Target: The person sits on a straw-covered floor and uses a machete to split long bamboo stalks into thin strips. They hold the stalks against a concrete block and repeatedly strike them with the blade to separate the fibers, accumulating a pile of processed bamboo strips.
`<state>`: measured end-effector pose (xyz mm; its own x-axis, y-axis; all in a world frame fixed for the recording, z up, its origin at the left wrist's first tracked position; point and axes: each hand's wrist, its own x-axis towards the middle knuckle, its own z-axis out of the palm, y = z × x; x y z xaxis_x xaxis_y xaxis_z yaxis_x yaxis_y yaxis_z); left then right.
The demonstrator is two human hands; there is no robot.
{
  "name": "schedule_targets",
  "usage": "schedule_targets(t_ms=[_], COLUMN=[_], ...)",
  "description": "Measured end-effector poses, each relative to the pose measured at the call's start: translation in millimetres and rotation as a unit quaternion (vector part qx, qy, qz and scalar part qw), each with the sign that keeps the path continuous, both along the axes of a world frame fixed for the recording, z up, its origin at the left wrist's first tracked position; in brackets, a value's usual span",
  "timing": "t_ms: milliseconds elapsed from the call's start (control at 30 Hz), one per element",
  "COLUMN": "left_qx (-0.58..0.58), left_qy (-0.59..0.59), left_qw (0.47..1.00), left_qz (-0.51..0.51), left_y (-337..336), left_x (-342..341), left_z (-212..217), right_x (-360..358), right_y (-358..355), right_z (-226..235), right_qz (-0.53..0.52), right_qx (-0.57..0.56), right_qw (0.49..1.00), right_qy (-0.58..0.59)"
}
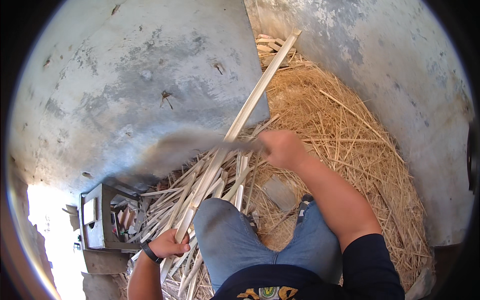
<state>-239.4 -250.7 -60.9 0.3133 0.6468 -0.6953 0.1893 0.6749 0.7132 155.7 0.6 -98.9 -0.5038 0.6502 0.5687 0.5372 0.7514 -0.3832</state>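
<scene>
My left hand [169,244] is closed around the near end of a long split bamboo strip [252,100], pale and hollow on its inner face. From there the strip slants past my left knee, up and to the right toward the far corner. My right hand [283,149] grips a large knife; its broad dark blade [187,145] points left across the middle of the strip. Motion smears the blade, and its handle is hidden in my fist. Whether the edge touches the bamboo I cannot tell.
Several split bamboo pieces [170,197] lie heaped left of my legs. Straw-like shavings [345,135] cover the floor ahead and to the right. A grey box-like frame [102,217] stands at left. Worn walls [135,65] rise close by on both sides.
</scene>
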Motion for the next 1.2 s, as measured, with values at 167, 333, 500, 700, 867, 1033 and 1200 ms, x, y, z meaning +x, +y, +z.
schedule_targets(t_ms=[167,333,500,700,867,1033,1200], left_qx=[0.117,0.163,0.137,0.108,0.180,0.347,0.410], left_qy=[0.169,0.267,0.249,0.314,0.367,0.516,0.580], left_qw=[0.979,0.948,0.957,0.943,0.912,0.782,0.703], left_qz=[-0.008,0.053,0.061,0.006,0.037,0.042,0.047], left_y=[-8.2,-22.8,-30.6,-33.9,-43.6,-30.5,-43.5], left_x=[14.8,-0.1,11.0,7.3,4.1,20.5,-1.3], left_z=[17.7,13.2,3.4,32.9,13.3,3.1,-1.5], right_x=[9.1,57.7,9.2,62.7,59.7,23.1,73.1], right_y=[10.6,32.9,-3.2,38.4,29.1,6.4,41.1], right_z=[0.6,-7.2,8.4,0.5,-3.5,18.9,7.2], right_qz=[-0.015,-0.149,0.004,-0.208,-0.187,-0.020,-0.253], right_qx=[-0.060,-0.122,0.009,-0.205,-0.244,-0.050,-0.205], right_qw=[0.996,0.981,0.998,0.955,0.952,0.989,0.942], right_qy=[-0.057,0.020,-0.068,0.048,0.006,-0.137,0.086])
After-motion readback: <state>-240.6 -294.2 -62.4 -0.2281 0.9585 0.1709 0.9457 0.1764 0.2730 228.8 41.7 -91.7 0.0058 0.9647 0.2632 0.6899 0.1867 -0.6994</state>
